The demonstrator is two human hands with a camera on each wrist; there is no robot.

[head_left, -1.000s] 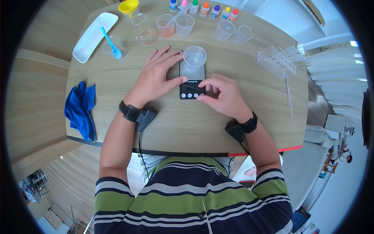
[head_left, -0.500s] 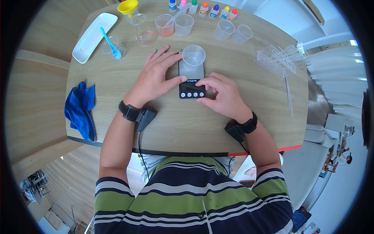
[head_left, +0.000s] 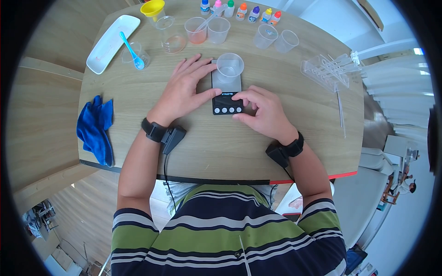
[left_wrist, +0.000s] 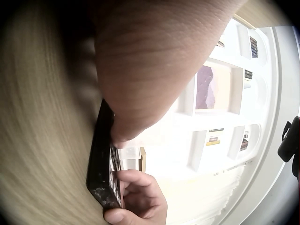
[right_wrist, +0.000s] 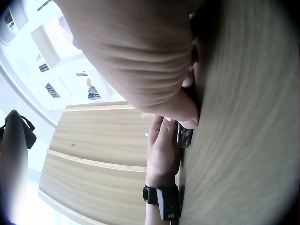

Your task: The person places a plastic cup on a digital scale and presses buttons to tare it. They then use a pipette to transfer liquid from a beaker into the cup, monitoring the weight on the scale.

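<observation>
A small black scale (head_left: 227,104) with a row of round buttons lies in front of the person, and a clear plastic cup (head_left: 230,67) stands on its metal plate. Along the scale's left side rests the left hand (head_left: 185,89), fingers extended, thumb tip at the display's upper left corner. The right hand (head_left: 264,109) has its index fingertip at the display's right side and its thumb by the lower right corner, other fingers bent. In the left wrist view the scale (left_wrist: 102,164) shows edge-on, with the right hand (left_wrist: 140,197) at its near end.
Cups (head_left: 218,30), one holding pink liquid, several small bottles (head_left: 253,14) and a yellow funnel (head_left: 152,8) stand at the back. A white tray (head_left: 110,46) and blue cloth (head_left: 95,130) lie left. At right is a clear rack (head_left: 317,73).
The right hand's thumb and index finger have shifted slightly off the button area toward the scale's right edge. The scale has moved very slightly away from the person. The left hand stays in place.
</observation>
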